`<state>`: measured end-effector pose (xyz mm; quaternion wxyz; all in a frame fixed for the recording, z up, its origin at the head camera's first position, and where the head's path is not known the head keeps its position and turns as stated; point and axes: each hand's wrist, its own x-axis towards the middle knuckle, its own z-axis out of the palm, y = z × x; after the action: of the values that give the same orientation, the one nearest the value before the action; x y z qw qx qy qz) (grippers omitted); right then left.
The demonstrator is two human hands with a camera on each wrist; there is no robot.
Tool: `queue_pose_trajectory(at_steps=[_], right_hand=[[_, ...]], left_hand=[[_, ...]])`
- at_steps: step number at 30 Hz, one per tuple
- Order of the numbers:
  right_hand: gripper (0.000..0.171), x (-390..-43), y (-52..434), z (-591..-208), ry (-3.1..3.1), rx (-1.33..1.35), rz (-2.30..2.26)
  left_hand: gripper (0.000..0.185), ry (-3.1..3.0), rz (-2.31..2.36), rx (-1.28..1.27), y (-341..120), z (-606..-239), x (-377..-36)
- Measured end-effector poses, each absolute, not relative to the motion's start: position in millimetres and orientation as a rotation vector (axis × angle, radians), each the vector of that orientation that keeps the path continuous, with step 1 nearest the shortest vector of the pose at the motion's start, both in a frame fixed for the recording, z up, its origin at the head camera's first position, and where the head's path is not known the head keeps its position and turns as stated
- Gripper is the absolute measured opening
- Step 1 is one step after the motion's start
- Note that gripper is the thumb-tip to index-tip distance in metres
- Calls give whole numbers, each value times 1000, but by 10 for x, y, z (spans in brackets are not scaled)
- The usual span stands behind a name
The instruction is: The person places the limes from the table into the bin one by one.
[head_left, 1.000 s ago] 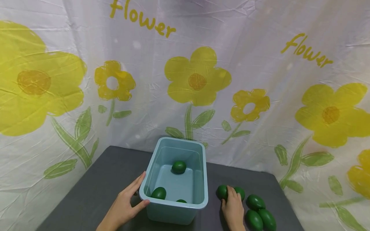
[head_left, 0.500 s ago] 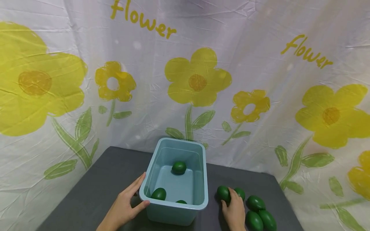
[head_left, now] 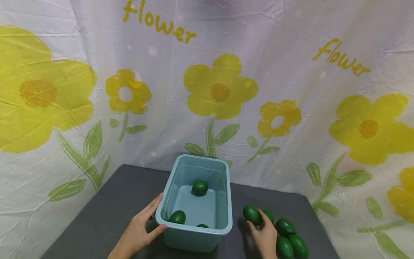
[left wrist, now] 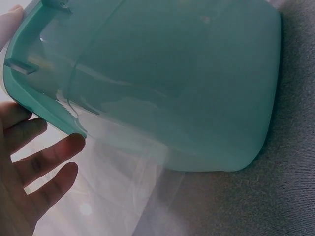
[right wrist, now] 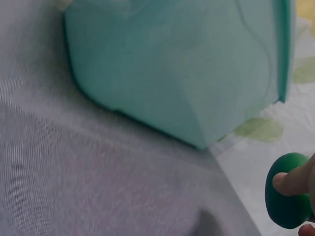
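Note:
My right hand (head_left: 266, 235) pinches a dark green avocado (head_left: 251, 214) between thumb and fingers, just above the table. In the right wrist view, the same avocado (right wrist: 287, 194) shows at the right edge with a fingertip on it. My left hand (head_left: 139, 228) holds the near left corner of a light blue plastic bin (head_left: 194, 230), thumb at the front rim, fingers along the left side. The left wrist view shows those fingers (left wrist: 51, 157) spread at the bin's rim. Inside the bin lie an avocado (head_left: 199, 187) farther back, another avocado (head_left: 177, 217) near the front, and a third mostly hidden.
Several more avocados (head_left: 286, 227) lie on the dark grey table (head_left: 136, 183) right of my right hand. One avocado (head_left: 267, 216) sits partly hidden behind its fingers. A white curtain (head_left: 161, 136) printed with yellow flowers hangs behind the table.
My right hand has pulled the avocado slightly away from its neighbour and lifted it a little off the table. The left hand and the bin have stayed put.

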<state>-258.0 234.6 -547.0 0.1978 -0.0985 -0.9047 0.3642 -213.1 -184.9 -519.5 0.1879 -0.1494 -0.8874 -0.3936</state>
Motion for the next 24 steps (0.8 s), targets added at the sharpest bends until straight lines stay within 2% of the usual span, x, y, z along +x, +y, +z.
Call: queue_pose_trajectory(at_steps=[13, 19, 24], right_hand=[[72, -2517, 2324, -5239, -2495, -449, 1411], [83, -2477, 2278, -5135, -2416, -437, 1600], [85, -2446, 2244, -5021, -2355, -445, 1667]], left_hand=[[89, -2496, -1132, -422, -1844, -5220, -2122], [89, -2504, -1132, -428, -1856, -5215, -2135], [89, -2501, -1143, -424, -1856, -5206, -2138]])
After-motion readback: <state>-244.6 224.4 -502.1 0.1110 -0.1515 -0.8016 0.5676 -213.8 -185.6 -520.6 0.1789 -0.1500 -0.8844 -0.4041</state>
